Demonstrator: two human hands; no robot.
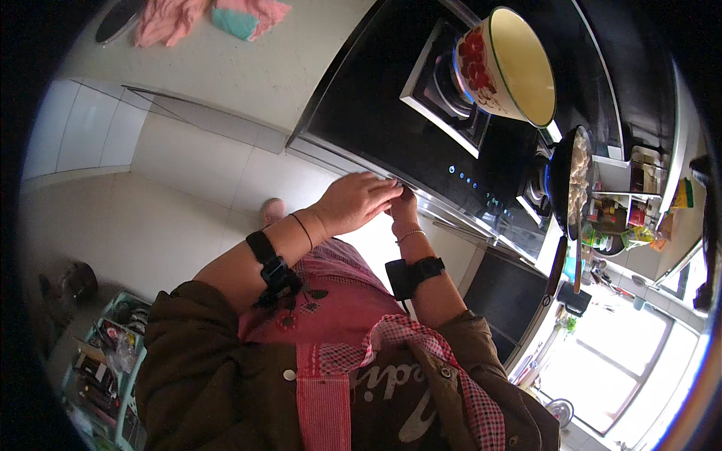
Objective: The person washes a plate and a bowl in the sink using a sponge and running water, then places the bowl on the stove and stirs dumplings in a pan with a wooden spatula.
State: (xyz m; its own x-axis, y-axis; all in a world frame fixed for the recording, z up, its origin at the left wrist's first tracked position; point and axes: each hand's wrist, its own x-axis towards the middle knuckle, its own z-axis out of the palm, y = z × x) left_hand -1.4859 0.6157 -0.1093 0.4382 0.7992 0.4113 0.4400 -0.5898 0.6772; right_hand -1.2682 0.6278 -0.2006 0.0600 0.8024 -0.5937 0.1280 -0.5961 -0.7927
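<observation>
My left hand [352, 203] is in front of the stove's front edge, its fingers stretched out and touching my right hand [404, 207]. The palms and part of the right fingers are hidden, so I cannot tell whether anything lies between them. Beyond them, on the black glass gas stove [372, 107], a cream enamel pot [479, 67] with red flowers stands over a blue flame. A dark wok [561, 180] sits on the other lit burner, holding pale food pieces [579, 175]. A long utensil [578, 253] lies by the wok's handle [557, 270].
Pink and turquoise cloths [251, 17] lie on the counter [225, 67] to the left, beside a dark round object [117, 21]. Packets and containers fill a shelf [612, 194] at the right. A turquoise crate [121, 389] of mixed goods stands at the lower left.
</observation>
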